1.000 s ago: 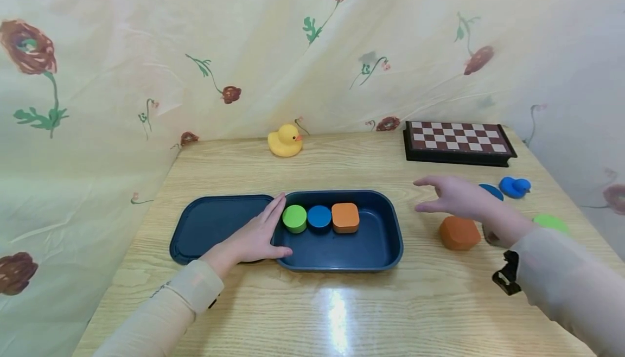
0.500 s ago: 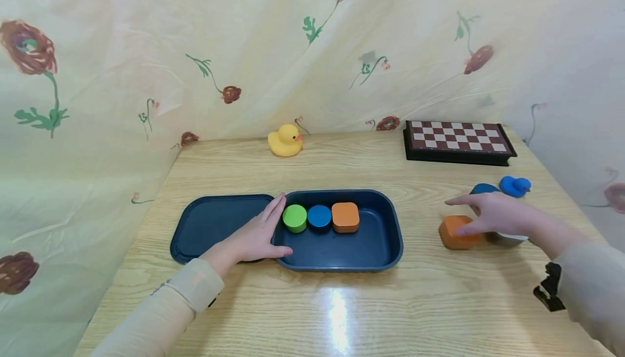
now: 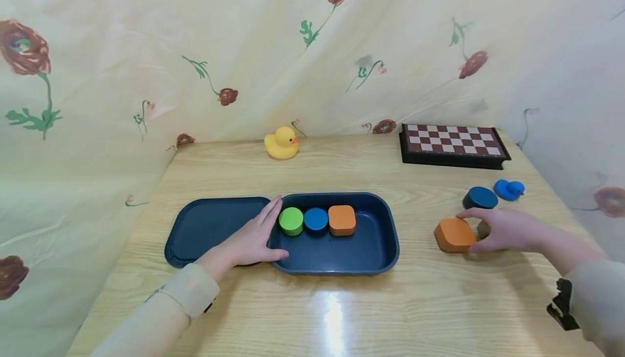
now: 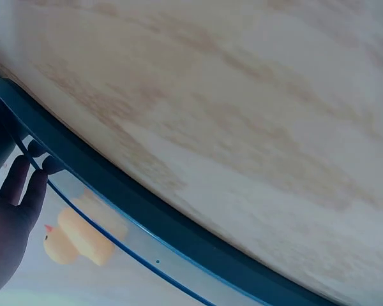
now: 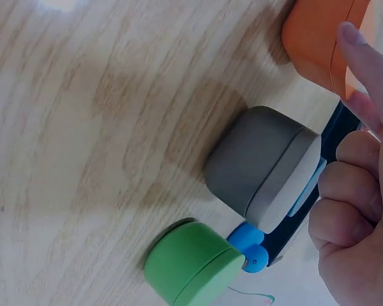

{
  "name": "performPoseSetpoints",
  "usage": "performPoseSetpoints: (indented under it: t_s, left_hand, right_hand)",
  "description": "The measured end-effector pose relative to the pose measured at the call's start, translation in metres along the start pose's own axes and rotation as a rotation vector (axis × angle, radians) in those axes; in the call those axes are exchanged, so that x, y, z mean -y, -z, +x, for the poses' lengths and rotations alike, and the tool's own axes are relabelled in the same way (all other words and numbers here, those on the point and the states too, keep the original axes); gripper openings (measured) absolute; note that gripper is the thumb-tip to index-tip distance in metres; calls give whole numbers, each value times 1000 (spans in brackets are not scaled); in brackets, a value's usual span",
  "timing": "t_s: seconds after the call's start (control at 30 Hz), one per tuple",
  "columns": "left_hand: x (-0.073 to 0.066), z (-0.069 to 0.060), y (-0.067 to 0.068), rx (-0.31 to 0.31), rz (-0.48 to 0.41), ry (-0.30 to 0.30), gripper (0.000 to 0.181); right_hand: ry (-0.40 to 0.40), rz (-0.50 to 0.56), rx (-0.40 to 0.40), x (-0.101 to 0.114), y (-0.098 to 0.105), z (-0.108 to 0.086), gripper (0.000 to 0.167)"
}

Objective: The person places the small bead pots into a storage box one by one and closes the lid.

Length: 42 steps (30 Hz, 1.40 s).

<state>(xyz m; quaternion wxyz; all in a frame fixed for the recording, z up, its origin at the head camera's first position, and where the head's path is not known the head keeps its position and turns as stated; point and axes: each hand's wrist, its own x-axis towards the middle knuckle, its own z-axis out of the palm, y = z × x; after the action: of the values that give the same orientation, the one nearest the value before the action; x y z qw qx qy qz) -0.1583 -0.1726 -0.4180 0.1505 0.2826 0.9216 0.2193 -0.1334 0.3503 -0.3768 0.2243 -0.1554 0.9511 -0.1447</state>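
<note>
My left hand (image 3: 246, 237) lies with extended fingers along the left rim of a dark blue rectangular box (image 3: 337, 262). Inside stand a green round container (image 3: 291, 221), a blue round one (image 3: 316, 220) and an orange square one (image 3: 342, 220), in a row at the back left. On the right, my right hand (image 3: 508, 230) pinches another orange square container (image 3: 455, 235) between thumb and index finger; the other fingers are curled. A grey container (image 5: 262, 162) and a green container (image 5: 195, 264) stand near it, mostly hidden in the head view.
The box's flat lid (image 3: 210, 232) lies to its left. A dark blue round container (image 3: 480, 198) and a small blue duck (image 3: 509, 189) are behind the right hand. Farther back are a yellow duck (image 3: 281, 143) and a checkered board case (image 3: 454, 145).
My right hand has moved right and down from above the table to the orange container and now pinches it. The left hand keeps its place on the box.
</note>
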Motion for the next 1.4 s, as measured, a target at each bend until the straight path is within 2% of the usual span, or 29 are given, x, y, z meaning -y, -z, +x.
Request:
performPoseSetpoints:
  t_s: [0.17, 0.4, 0.63, 0.93, 1.17, 1.4]
  left_hand:
    - [0, 1, 0, -2, -1, 2, 108]
    - [2, 2, 0, -2, 1, -11, 108]
    - [1, 2, 0, -1, 14, -5, 108]
    - [1, 1, 0, 1, 7, 2, 108]
    - [-1, 1, 1, 8, 13, 10, 108]
    - [-1, 1, 1, 11, 11, 11, 108]
  right_hand:
    - [-5, 14, -6, 2, -1, 2, 80]
    - [32, 15, -47, 6, -4, 4, 71]
    - [61, 14, -100, 18, 3, 9, 70]
    - [46, 32, -93, 43, 24, 22, 76]
    - [106, 49, -131, 71, 40, 29, 71]
    - [151, 62, -116, 94, 44, 41, 70]
